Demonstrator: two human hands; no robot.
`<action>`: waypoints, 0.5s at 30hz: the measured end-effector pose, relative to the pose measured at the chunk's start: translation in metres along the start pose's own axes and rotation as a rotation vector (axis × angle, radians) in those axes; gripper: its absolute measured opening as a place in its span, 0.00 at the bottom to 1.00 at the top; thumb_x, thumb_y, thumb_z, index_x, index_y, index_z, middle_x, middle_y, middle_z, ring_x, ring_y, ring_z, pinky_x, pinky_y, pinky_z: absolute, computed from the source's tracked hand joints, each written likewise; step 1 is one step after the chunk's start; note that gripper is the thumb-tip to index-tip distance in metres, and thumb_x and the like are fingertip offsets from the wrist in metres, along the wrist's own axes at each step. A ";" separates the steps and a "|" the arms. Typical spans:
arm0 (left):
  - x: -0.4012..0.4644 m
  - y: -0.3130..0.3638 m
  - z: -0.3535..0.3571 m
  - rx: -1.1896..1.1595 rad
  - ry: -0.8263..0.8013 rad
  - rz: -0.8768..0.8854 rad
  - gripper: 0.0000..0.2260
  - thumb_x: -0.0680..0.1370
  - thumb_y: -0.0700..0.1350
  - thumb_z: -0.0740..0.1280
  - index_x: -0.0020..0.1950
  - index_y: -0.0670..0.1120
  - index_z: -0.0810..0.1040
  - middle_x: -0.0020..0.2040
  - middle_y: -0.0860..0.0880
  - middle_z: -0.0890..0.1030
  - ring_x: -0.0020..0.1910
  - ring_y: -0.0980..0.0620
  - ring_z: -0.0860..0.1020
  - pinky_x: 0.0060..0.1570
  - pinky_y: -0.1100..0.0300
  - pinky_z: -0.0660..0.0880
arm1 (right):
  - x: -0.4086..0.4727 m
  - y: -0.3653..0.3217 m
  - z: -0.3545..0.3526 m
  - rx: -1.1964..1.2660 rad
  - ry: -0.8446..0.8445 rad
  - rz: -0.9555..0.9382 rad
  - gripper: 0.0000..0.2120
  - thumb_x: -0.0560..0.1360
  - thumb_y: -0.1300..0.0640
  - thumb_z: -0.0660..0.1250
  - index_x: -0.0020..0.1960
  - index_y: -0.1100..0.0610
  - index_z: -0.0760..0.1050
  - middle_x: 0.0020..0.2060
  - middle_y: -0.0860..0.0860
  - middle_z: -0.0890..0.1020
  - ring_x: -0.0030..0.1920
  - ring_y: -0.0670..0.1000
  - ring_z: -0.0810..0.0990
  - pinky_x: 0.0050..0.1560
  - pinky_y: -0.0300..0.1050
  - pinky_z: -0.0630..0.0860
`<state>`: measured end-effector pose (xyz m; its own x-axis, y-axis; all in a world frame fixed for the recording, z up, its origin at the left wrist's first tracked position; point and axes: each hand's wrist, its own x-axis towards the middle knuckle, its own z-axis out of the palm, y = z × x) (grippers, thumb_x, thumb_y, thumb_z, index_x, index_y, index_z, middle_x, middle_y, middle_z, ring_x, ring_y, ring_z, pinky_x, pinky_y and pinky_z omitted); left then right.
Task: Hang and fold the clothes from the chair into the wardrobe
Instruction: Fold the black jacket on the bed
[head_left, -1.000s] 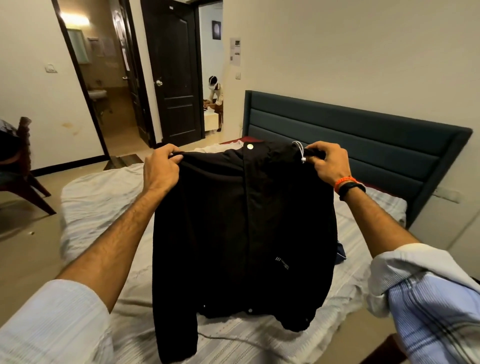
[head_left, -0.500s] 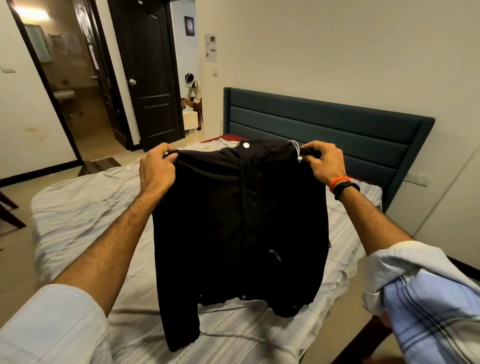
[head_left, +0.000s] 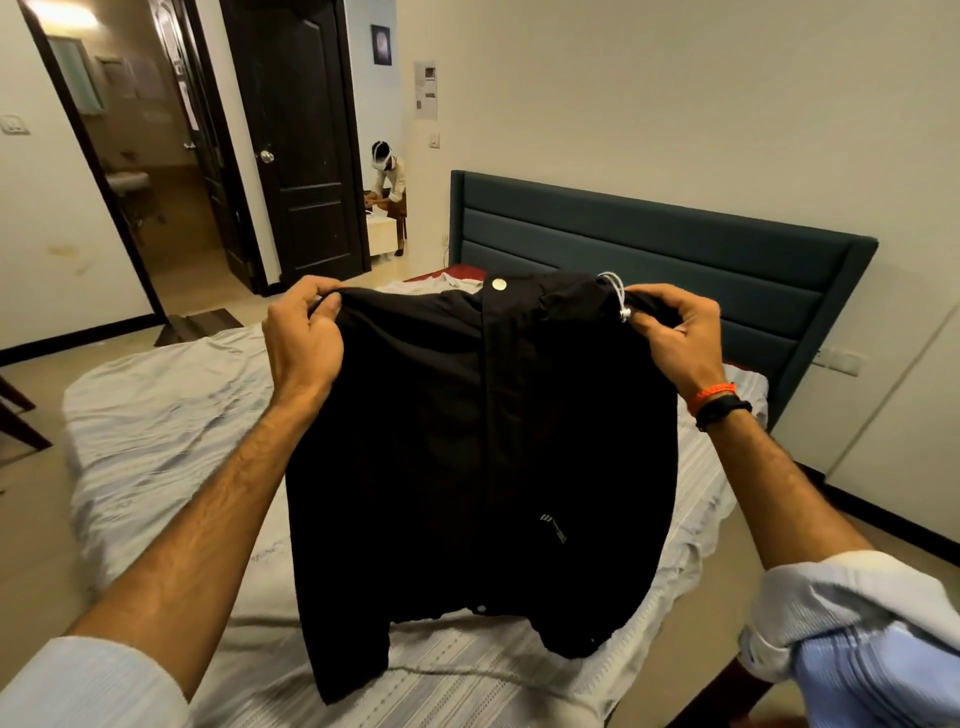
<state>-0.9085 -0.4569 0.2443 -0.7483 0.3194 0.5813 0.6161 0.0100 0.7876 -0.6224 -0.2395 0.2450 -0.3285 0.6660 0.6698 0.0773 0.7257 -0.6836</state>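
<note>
Black woven jacket with a silver snap (head_left: 483, 441) hangs over the striped bed sheet (head_left: 156, 415), my left hand (head_left: 304, 332) and right hand (head_left: 675, 332) each pinching a shoulder. Risk: thin grips; one slip drops it crumpled. White drawcord (head_left: 615, 296) may snag.

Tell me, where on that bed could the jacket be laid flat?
Bare sheet lies left of the left hand, out to the bed edge. Beneath the hanging black jacket the sheet is hidden. A narrower strip lies right, toward the headboard.

The black jacket (head_left: 483, 447) hides the bed's (head_left: 156, 415) middle; the chair (head_left: 15, 415) is cut off.
</note>
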 end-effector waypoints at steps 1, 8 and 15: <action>0.008 0.001 -0.001 -0.031 0.030 0.020 0.08 0.81 0.38 0.62 0.54 0.44 0.81 0.48 0.49 0.80 0.50 0.53 0.77 0.45 0.74 0.70 | 0.005 -0.007 0.001 0.032 0.028 -0.028 0.13 0.73 0.68 0.70 0.53 0.54 0.81 0.46 0.46 0.84 0.48 0.41 0.83 0.56 0.39 0.79; 0.026 -0.030 0.015 0.065 0.026 -0.073 0.08 0.81 0.41 0.63 0.54 0.46 0.81 0.50 0.49 0.82 0.51 0.52 0.78 0.49 0.66 0.72 | 0.027 0.018 0.034 -0.046 0.022 0.022 0.09 0.73 0.64 0.73 0.51 0.55 0.83 0.45 0.51 0.85 0.46 0.42 0.82 0.53 0.38 0.77; -0.060 -0.150 0.057 0.319 -0.244 -0.421 0.06 0.81 0.42 0.65 0.54 0.45 0.81 0.54 0.45 0.83 0.56 0.45 0.80 0.49 0.61 0.69 | -0.069 0.135 0.100 -0.243 -0.264 0.443 0.10 0.74 0.60 0.73 0.55 0.60 0.83 0.50 0.55 0.86 0.51 0.49 0.82 0.59 0.45 0.77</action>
<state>-0.9422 -0.4233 0.0798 -0.8899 0.4349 0.1376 0.3496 0.4564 0.8182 -0.6832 -0.2051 0.0777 -0.4371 0.8725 0.2182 0.4650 0.4269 -0.7756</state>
